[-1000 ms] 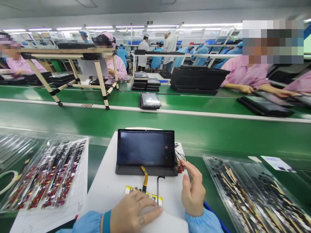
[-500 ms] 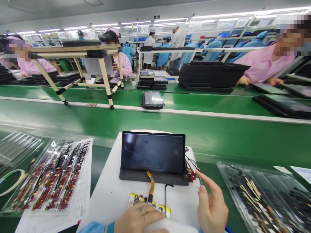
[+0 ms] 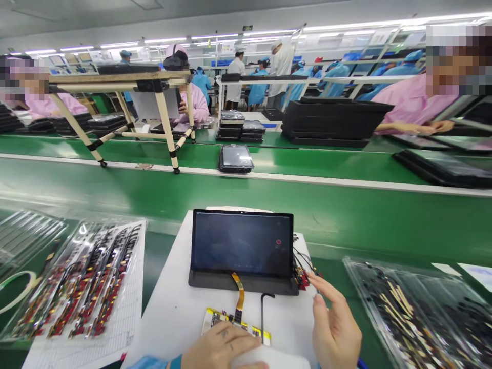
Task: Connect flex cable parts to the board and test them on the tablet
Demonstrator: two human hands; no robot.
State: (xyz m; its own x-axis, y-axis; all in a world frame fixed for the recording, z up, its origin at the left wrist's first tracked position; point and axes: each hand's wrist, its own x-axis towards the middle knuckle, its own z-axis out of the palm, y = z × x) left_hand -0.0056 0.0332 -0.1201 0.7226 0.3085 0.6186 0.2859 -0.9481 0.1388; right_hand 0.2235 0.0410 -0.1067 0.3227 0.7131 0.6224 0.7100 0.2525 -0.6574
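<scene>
A dark tablet screen (image 3: 242,245) stands propped in a black holder (image 3: 215,281) on a white board (image 3: 180,312) in front of me. An orange flex cable (image 3: 240,298) runs from the holder down to a small yellow-edged circuit board (image 3: 217,316). My left hand (image 3: 221,347) lies flat over a white piece just below that circuit board, fingers stretched out. My right hand (image 3: 333,328) hovers at the holder's right corner, fingers extended toward the red and black wires (image 3: 302,274); it holds nothing.
Clear trays of flex parts lie at my left (image 3: 77,282) and right (image 3: 418,307). A green conveyor (image 3: 346,215) runs across, with a stack of tablets (image 3: 235,158) beyond it. Workers in pink sit opposite; black trays (image 3: 330,123) are stacked there.
The view tilted up and slightly right a second ago, then held. My right hand shifted a little toward the wires. The tablet stack on the far belt drifted left.
</scene>
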